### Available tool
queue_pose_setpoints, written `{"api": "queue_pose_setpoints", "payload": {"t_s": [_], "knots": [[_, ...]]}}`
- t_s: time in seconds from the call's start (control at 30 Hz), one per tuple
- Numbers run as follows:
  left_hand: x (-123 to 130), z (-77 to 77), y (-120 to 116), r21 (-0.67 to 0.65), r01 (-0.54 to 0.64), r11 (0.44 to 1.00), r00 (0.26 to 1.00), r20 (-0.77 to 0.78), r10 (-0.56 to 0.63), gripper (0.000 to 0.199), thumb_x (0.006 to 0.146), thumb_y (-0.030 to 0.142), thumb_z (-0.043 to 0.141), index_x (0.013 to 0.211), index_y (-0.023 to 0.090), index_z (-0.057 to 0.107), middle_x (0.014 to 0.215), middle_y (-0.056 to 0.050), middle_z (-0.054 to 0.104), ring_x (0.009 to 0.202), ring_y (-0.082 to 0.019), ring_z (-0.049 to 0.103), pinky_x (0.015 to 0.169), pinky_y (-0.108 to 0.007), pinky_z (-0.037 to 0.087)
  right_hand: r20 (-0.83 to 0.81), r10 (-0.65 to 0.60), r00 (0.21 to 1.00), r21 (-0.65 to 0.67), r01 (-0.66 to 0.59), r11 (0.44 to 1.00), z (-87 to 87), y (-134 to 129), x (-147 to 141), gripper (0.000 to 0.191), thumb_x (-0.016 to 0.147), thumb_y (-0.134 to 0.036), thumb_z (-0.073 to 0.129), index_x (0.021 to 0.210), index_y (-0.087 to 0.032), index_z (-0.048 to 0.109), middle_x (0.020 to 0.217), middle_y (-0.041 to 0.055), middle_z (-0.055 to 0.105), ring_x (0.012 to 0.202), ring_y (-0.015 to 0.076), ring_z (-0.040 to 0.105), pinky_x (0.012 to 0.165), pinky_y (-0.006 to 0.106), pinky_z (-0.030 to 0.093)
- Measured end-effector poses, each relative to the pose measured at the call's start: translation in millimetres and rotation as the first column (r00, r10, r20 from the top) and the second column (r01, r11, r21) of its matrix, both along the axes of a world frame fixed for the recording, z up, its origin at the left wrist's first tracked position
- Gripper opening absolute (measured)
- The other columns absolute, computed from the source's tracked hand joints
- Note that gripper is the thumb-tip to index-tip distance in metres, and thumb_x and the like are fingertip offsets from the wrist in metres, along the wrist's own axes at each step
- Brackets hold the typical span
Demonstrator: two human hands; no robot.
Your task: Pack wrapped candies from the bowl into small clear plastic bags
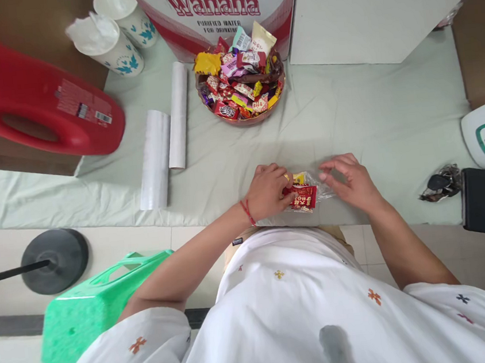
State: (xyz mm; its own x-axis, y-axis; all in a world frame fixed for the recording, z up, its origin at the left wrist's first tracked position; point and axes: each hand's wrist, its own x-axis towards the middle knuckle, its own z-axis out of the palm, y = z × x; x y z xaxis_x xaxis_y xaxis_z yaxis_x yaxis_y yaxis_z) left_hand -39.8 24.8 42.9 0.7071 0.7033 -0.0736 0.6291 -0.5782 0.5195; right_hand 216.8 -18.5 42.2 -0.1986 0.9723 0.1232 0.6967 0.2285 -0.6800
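Nearest of all is the person's white shirt [282, 316], dotted with small stitched motifs; just beyond it, at the near edge of the tabletop [348, 118], lies a clear plastic bag [323, 189], with a red packet [305, 197] and a yellow packet [298, 179] showing in it; the left hand [271, 189] covers its left part, fingers bent down and clamped on it; the right hand [350, 180] is at the other end, thumb and forefinger close together, though I can't tell from here whether film is pinched between them. I'd guess the bag is light and limp, its film slick and easily torn, the packets liable to slide; the surest hold looks to be around the packets, with the loose film for a second grip. Its long axis runs left to right, roughly along the tabletop's edge; the loose film points rightward.
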Motion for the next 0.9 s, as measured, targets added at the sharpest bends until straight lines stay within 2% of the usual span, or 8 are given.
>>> {"api": "queue_pose_setpoints", "payload": {"t_s": [0.1, 0.13, 0.27, 0.33, 0.43, 0.7, 0.8, 0.9], "knots": [[1.4, -0.5, -1.3, -0.018, -0.03, 0.999, 1.0, -0.002, 0.03, 0.022, 0.087, 0.037, 0.067, 0.099, 0.019, 0.066, 0.098, -0.009, 0.072, 0.102, -0.03, 0.06, 0.086, -0.045, 0.035, 0.043, 0.144, 0.989, -0.02, -0.143, 0.989, 1.8, -7.4, 2.6, 0.046, 0.091, -0.046, 0.073, 0.132, -0.025, 0.066, 0.12, 0.0115, 0.07, 0.117, 0.0329, 0.056, 0.099, 0.051, 0.049], [2.1, -0.4, -1.3, -0.024, -0.04, 0.999, 0.999, -0.007, 0.04, 0.027, 0.088, 0.038, 0.066, 0.107, 0.019, 0.066, 0.103, -0.009, 0.073, 0.104, -0.03, 0.06, 0.087, -0.046, 0.036, 0.06, 0.172, 0.983, -0.027, -0.17, 0.985, 0.6, -8.6, 2.2, 0.046, 0.091, -0.044, 0.073, 0.132, -0.025, 0.066, 0.121, 0.0123, 0.069, 0.118, 0.0334, 0.055, 0.099, 0.051, 0.05], [5.4, 1.4, 2.2, -0.06, -0.063, 0.996, 0.994, -0.09, 0.058, 0.055, 0.092, 0.042, 0.063, 0.142, 0.02, 0.056, 0.122, -0.01, 0.072, 0.112, -0.032, 0.06, 0.089, -0.047, 0.039, 0.066, 0.137, 0.988, 0.019, -0.138, 0.99, -5.0, -7.5, 0.0, 0.019, 0.1, -0.031, 0.059, 0.11, -0.023, 0.074, 0.094, 0.009, 0.072, 0.099, 0.0284, 0.058, 0.088, 0.046, 0.052], [6.8, 3.0, 6.1, -0.096, -0.065, 0.993, 0.986, -0.157, 0.049, 0.054, 0.092, 0.044, 0.063, 0.141, 0.021, 0.058, 0.12, -0.01, 0.072, 0.112, -0.032, 0.061, 0.088, -0.046, 0.041, 0.043, 0.064, 0.997, 0.087, -0.067, 0.994, -4.5, -6.0, 0.4, 0.018, 0.101, -0.029, 0.058, 0.102, -0.024, 0.075, 0.088, 0.0068, 0.072, 0.094, 0.0264, 0.059, 0.085, 0.044, 0.052], [8.9, 6.2, 11.7, -0.154, -0.071, 0.986, 0.976, -0.217, 0.036, 0.044, 0.092, 0.046, 0.064, 0.13, 0.023, 0.066, 0.115, -0.008, 0.073, 0.111, -0.032, 0.062, 0.085, -0.044, 0.042, 0.005, -0.025, 1.0, 0.174, 0.024, 0.984, -1.4, -6.2, 3.9, 0.016, 0.1, -0.029, 0.06, 0.101, -0.026, 0.076, 0.091, 0.0052, 0.074, 0.096, 0.0253, 0.061, 0.086, 0.043, 0.053], [14.6, 11.5, 12.8, -0.202, -0.136, 0.97, 0.962, -0.26, 0.08, 0.037, 0.091, 0.042, 0.065, 0.124, 0.025, 0.064, 0.111, -0.005, 0.075, 0.11, -0.03, 0.063, 0.085, -0.041, 0.044, -0.019, -0.174, 0.985, 0.338, 0.17, 0.926, 3.6, -21.8, 13.6, 0.012, 0.099, -0.025, 0.062, 0.102, -0.027, 0.073, 0.091, 0.0044, 0.073, 0.105, 0.0266, 0.063, 0.089, 0.045, 0.054], [15.5, 11.6, 11.0, -0.199, -0.147, 0.969, 0.958, -0.272, 0.089, 0.036, 0.091, 0.042, 0.064, 0.124, 0.026, 0.064, 0.108, -0.005, 0.076, 0.109, -0.03, 0.063, 0.085, -0.042, 0.044, -0.029, -0.16, 0.987, 0.369, 0.16, 0.916, 3.7, -33.3, 17.5, 0.011, 0.099, -0.024, 0.063, 0.102, -0.028, 0.073, 0.089, 0.0042, 0.072, 0.105, 0.0271, 0.064, 0.088, 0.046, 0.055], [16.1, 12.0, 9.0, -0.192, -0.155, 0.969, 0.958, -0.269, 0.1, 0.036, 0.092, 0.042, 0.063, 0.125, 0.026, 0.064, 0.108, -0.005, 0.076, 0.109, -0.031, 0.063, 0.087, -0.042, 0.044, 0.014, -0.09, 0.996, 0.336, 0.08, 0.938, 0.3, -44.6, 27.3, 0.01, 0.098, -0.023, 0.064, 0.101, -0.028, 0.072, 0.089, 0.0039, 0.071, 0.107, 0.0271, 0.064, 0.091, 0.047, 0.054]]}}
